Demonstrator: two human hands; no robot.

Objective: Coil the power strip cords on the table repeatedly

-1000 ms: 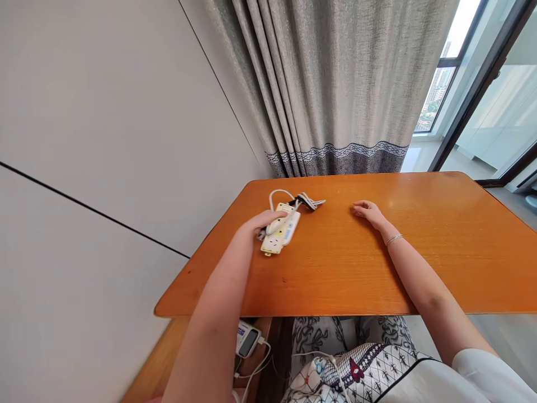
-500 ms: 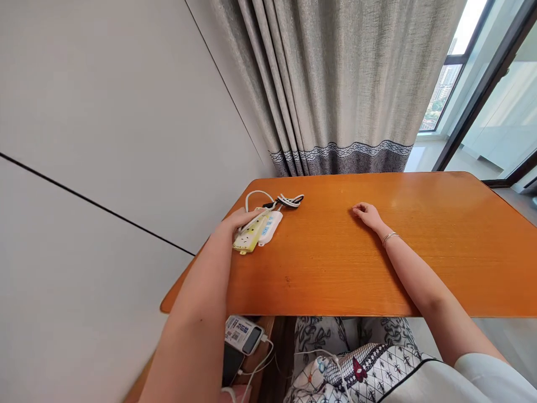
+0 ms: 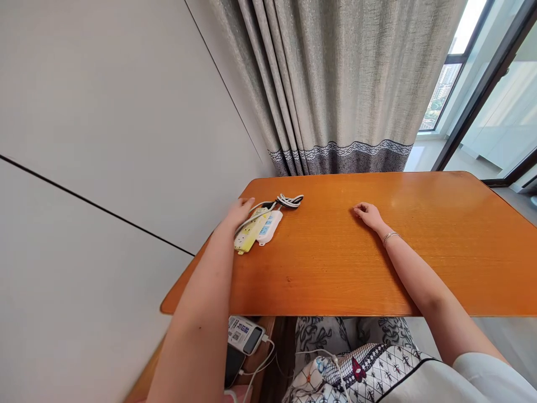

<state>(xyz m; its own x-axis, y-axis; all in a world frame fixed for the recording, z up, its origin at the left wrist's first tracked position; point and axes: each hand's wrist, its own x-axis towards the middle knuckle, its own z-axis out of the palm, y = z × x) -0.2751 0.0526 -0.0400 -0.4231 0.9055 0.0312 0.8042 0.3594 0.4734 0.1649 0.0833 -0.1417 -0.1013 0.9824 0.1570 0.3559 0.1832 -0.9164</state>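
Observation:
My left hand is at the far left edge of the table, beside a yellow-and-white power strip and its pale cord. Its fingers are stretched out and nothing shows in them; whether they touch the cord I cannot tell. Right against the yellow strip lies a white power strip with blue sockets. Behind both is a looped bundle of white cable with some black on it. My right hand rests on the tabletop, fingers loosely curled in, with nothing visible in them. A bracelet circles that wrist.
The orange-brown wooden table runs along a pale wall on the left. Grey curtains hang behind it. Below the front edge, a white power bank with a plugged-in cable lies by my left forearm.
My left hand has drawn off the yellow strip toward the table's left edge. The cord that looped up behind the strip now lies lower. The right hand stays in place.

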